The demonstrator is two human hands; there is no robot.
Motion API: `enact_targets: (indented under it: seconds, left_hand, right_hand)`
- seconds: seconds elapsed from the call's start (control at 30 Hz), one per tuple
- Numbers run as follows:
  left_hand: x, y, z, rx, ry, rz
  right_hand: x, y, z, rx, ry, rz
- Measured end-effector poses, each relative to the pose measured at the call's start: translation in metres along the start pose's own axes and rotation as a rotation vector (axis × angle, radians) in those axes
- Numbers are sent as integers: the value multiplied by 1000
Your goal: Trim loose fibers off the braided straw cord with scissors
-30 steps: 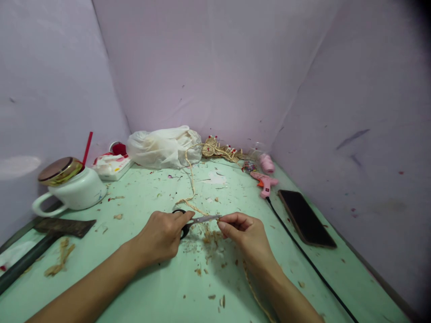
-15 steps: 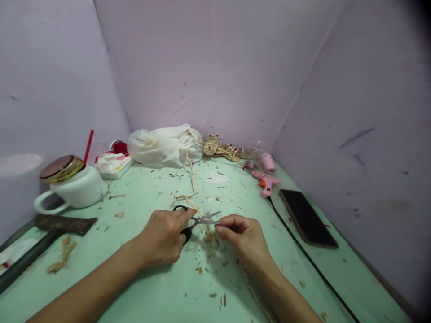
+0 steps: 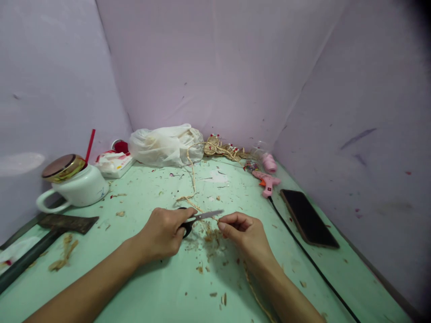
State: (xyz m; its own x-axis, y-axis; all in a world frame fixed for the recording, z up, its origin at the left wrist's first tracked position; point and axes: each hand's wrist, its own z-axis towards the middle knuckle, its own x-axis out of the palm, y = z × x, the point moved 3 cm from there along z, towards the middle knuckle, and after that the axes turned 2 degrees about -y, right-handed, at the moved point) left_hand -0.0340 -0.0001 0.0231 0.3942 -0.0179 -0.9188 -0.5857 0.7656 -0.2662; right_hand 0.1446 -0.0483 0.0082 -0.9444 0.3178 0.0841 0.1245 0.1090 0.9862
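Our left hand has its fingers hooked in the black loops of some slim metal scissors, tip just beside our right hand, whose fingers are pinched on twisted, straw-coloured cord crossing the scrap-littered green tabletop.

Pale lilac walls with dark smudges around a mint-green tabletop, soft glare at left.

The small scissors with black loop handles and slim grey metal blades pointed rightward, the blades nearly together. Beyond the scissors, the thin, twisted, straw-coloured cord lay slack and sharply bent, then passed behind the blades. A similar straw-coloured strand trailed on the scissors' near right side.
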Motion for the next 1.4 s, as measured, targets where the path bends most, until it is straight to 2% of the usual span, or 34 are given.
enact_targets:
  seconds: [0.1,0.17,0.3,0.37,0.43,0.57,0.67,0.9,1.1,1.33,1.4]
  left_hand:
    - [-4,2,3,-124,-101,-135]
    - [-4,2,3,-174,-107,-170]
    - [2,0,3,-172,-67,-208]
    - [3,-1,2,-158,-109,-217]
    - [3,-1,1,-145,-131,-210]
    - [3,-1,0,-98,-71,-145]
    - [3,0,-1,-64,-48,-48]
    - [5,-3,0,-4,19,92]
    - [9,-4,-2,-2,59,116]
    - [9,-6,-1,1,70,146]
    - [8,-7,0,10,72,162]
  right_hand:
    - [-1,-4,1,126,59,158]
    - [0,-7,1,265,130,314]
    - [6,-10,-6,526,394,499]
    - [9,-10,-9,574,485,484]
    - [10,-10,-9,523,456,425]
    - [5,-8,-2,245,188,287]
    - [1,-6,1,150,82,194]
    - [3,-2,0,60,61,47]
    - [4,-2,1,-70,89,-27]
    - [6,-7,-1,52,133,59]
    - [6,-7,-1,49,142,67]
